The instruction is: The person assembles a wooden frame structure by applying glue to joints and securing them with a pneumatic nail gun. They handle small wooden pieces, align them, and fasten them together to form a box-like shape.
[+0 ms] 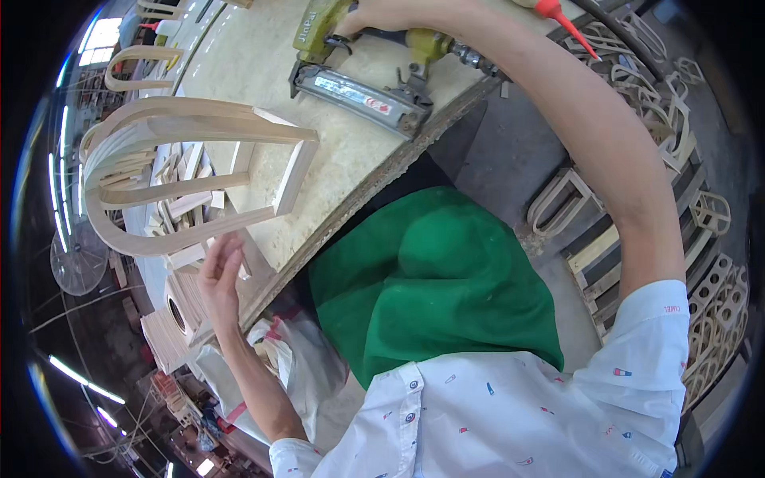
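Note:
A pale wooden frame (275, 191), bent round at one end and squared off by a crosspiece at the other, rests on the worktable at the left. My left hand (219, 275) is at the frame's near rail, fingers loosely curled and apart; whether they touch the wood I cannot tell. At the top, a green and silver nail gun (362, 95) lies at the table edge with its long magazine toward me. My right hand (386, 14) is wrapped around its handle, partly cut off by the picture's upper border.
The worktable (239, 60) has a rough edge running diagonally. Wood offcuts (187, 203) lie behind the frame. A red-nozzled bottle (562, 20) is at the upper right. Curved wooden parts (562, 199) stand on the floor at right; a white sack (307, 366) sits below the table.

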`<act>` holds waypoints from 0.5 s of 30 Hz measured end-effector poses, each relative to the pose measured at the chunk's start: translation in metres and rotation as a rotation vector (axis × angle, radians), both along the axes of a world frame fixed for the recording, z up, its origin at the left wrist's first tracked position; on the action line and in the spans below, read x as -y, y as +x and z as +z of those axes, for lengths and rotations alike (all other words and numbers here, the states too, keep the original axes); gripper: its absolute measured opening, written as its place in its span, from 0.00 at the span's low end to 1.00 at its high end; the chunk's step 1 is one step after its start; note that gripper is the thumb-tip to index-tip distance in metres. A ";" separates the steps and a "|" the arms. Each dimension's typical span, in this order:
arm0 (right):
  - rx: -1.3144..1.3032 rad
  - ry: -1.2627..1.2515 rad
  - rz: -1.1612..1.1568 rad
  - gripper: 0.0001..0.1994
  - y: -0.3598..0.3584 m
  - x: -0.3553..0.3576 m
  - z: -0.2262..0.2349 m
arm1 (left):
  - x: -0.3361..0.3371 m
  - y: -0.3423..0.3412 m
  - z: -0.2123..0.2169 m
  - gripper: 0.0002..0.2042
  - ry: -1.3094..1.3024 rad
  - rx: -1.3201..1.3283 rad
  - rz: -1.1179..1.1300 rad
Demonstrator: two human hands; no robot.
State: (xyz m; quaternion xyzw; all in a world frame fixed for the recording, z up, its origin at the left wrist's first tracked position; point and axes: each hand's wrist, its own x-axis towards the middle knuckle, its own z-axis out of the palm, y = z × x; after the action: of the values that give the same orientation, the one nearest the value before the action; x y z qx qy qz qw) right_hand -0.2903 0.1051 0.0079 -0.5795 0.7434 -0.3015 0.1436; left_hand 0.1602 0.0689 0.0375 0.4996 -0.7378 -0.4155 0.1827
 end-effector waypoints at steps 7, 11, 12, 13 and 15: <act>-0.338 -0.085 -0.065 0.13 0.005 -0.025 -0.014 | 0.028 -0.067 0.017 0.34 -0.174 -0.169 -0.018; -0.458 -0.056 -0.101 0.13 0.018 -0.027 -0.010 | 0.051 -0.070 0.002 0.27 -0.128 -0.165 -0.069; -0.481 -0.077 -0.107 0.13 0.017 -0.029 -0.010 | 0.056 -0.071 -0.002 0.25 -0.105 -0.173 -0.079; -0.503 -0.098 -0.112 0.13 0.018 -0.030 -0.011 | 0.060 -0.071 -0.005 0.24 -0.082 -0.181 -0.089; -0.547 -0.217 -0.119 0.14 0.023 -0.030 -0.014 | 0.063 -0.070 -0.010 0.18 -0.162 -0.189 -0.066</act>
State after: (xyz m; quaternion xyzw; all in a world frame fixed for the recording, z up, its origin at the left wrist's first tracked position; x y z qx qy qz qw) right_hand -0.2670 0.1355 -0.0064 -0.6068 0.7504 -0.2200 -0.1426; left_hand 0.0900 0.0058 0.0273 0.4170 -0.7646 -0.4056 0.2775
